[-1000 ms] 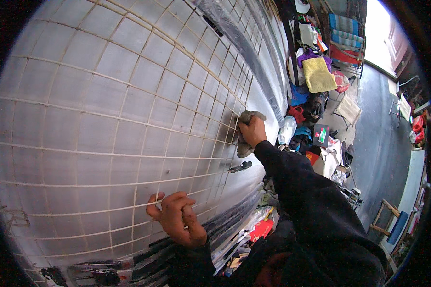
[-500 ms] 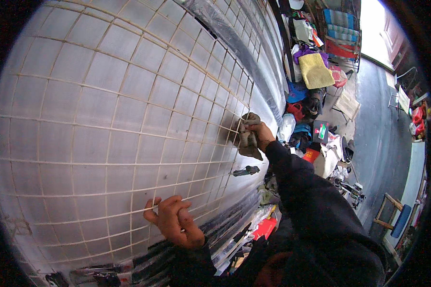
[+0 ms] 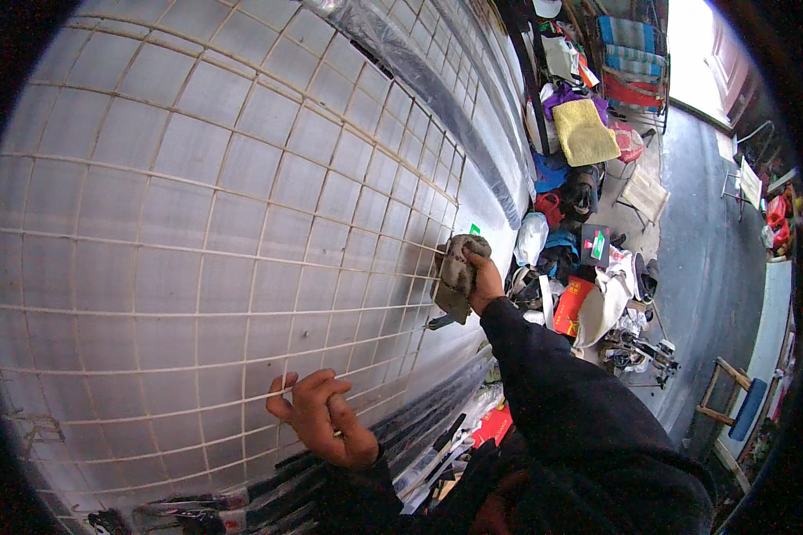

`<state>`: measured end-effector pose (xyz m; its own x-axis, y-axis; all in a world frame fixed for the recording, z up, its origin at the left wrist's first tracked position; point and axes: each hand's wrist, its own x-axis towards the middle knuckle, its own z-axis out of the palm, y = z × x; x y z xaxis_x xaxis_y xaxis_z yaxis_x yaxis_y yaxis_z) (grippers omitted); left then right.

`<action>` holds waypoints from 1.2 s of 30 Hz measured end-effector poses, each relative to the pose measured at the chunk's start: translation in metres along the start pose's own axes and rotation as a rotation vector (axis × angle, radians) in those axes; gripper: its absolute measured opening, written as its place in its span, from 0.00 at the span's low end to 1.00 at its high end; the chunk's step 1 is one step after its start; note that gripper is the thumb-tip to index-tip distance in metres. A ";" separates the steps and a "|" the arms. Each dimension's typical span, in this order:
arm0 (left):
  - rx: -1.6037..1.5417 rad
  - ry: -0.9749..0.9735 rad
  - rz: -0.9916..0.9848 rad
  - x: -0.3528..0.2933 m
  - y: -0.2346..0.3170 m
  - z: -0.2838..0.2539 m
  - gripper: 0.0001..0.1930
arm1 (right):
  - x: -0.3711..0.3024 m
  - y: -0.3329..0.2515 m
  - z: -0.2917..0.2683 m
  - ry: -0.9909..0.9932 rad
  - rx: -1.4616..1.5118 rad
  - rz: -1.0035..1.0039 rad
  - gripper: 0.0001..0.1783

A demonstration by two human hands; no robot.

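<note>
A large whitish wire grid panel (image 3: 249, 312) fills the left and middle, in front of a pale, smooth surface. My left hand (image 3: 330, 419) is at its lower part, fingers curled around one of the wires. At the grid's right edge, my right hand (image 3: 484, 281) grips a crumpled grey-brown cloth (image 3: 456, 281) and presses it against the wires. Just below the cloth a small dark object (image 3: 439, 322) pokes out, mostly hidden. A small green patch (image 3: 475, 229) shows on the pale surface above the cloth.
Beyond the grid's right side lies a heap of bags and clothes with a yellow cushion (image 3: 587, 132) on top. A striped folding chair (image 3: 633, 49), a small stool (image 3: 644, 194) and a wooden frame with a blue roll (image 3: 747, 410) stand farther right on the grey floor (image 3: 700, 267).
My right hand has moved the cloth slightly down along the grid's edge, now covering most of the small dark object. The green patch has come into sight. My left hand keeps its hold.
</note>
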<state>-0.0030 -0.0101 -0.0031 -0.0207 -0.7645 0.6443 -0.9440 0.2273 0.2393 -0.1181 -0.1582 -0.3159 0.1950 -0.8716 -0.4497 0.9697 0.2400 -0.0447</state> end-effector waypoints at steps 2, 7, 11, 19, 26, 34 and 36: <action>-0.001 0.002 0.003 -0.002 0.002 0.000 0.12 | -0.004 -0.007 0.006 0.015 -0.127 -0.040 0.13; -0.023 -0.005 -0.014 -0.002 0.003 0.000 0.13 | 0.017 -0.020 0.028 -0.166 -0.646 -0.236 0.12; -0.003 -0.001 0.000 -0.003 0.003 0.001 0.13 | 0.030 -0.012 0.033 -0.012 -0.615 -0.188 0.05; 0.009 -0.001 0.027 0.001 0.000 0.000 0.13 | 0.012 -0.006 0.000 0.114 -0.198 -0.039 0.10; 0.020 0.007 0.046 0.002 0.003 0.001 0.11 | -0.018 -0.029 0.000 0.203 -0.355 -0.156 0.12; 0.003 -0.031 0.036 -0.002 0.006 -0.003 0.10 | -0.006 -0.012 0.070 -0.026 -1.046 -0.384 0.19; -0.020 -0.031 0.016 -0.003 0.006 -0.004 0.10 | 0.000 -0.003 0.074 0.008 -1.018 -0.426 0.18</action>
<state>-0.0075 -0.0039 -0.0011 -0.0462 -0.7790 0.6253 -0.9368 0.2511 0.2435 -0.1104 -0.1907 -0.2496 -0.1305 -0.9648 -0.2284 0.3824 0.1635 -0.9094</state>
